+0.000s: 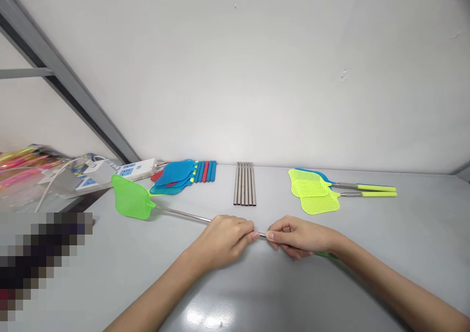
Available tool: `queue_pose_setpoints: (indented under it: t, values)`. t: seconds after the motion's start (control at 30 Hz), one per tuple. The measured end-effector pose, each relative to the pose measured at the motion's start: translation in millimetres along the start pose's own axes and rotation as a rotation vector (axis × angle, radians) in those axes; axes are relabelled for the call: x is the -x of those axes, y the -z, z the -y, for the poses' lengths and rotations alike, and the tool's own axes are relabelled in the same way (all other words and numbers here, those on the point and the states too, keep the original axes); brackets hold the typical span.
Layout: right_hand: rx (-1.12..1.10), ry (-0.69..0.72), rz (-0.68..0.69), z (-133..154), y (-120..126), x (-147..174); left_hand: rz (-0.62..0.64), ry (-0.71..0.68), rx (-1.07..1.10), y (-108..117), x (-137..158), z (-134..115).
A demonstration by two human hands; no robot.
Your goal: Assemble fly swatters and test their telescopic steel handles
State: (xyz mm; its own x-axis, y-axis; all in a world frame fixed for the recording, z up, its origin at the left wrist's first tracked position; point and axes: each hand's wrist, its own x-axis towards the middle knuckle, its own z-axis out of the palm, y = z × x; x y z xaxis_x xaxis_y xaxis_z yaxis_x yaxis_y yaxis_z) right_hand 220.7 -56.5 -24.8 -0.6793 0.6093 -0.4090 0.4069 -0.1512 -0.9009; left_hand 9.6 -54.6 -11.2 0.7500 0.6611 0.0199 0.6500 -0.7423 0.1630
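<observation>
A fly swatter with a bright green head (132, 198) and a long thin metal rod is held above the grey table, its head pointing left. Around the middle of the rod, my left hand (228, 239) is closed. My right hand (299, 236) pinches the rod's thicker part, a short gap to the right. A bit of green handle (325, 255) shows beneath my right wrist; the rest of it is hidden. Beyond my hands lies a row of several metal tubes (245, 184) side by side.
Blue and red swatter heads (176, 174) lie back left beside several blue and red handles (205, 171). Yellow-green swatters (319, 204) and a blue one lie back right. A white power strip (137, 169) with cables sits at the left edge, below a grey metal frame (69, 67).
</observation>
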Motion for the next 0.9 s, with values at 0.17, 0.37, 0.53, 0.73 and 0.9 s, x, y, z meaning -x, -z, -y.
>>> queue_pose_setpoints:
  t: [0.17,0.37,0.53,0.73,0.9]
  values:
    - [0.005,0.005,0.011,0.6,-0.1,0.9,0.015,0.012,0.023,1.4,1.5,-0.3]
    - [0.007,0.006,0.017,0.5,1.0,1.1,-0.003,0.011,0.022,0.9,1.9,-0.4]
    - [0.029,-0.005,0.022,-2.8,1.8,1.0,-0.011,0.023,0.023,-2.4,2.0,-3.1]
    - [0.011,-0.012,0.027,-9.4,1.8,-0.5,-0.038,0.030,0.005,-11.4,1.6,-5.7]
    - [-0.006,-0.014,0.019,-10.1,1.6,-1.0,-0.052,0.042,0.002,-15.1,-0.4,-6.1]
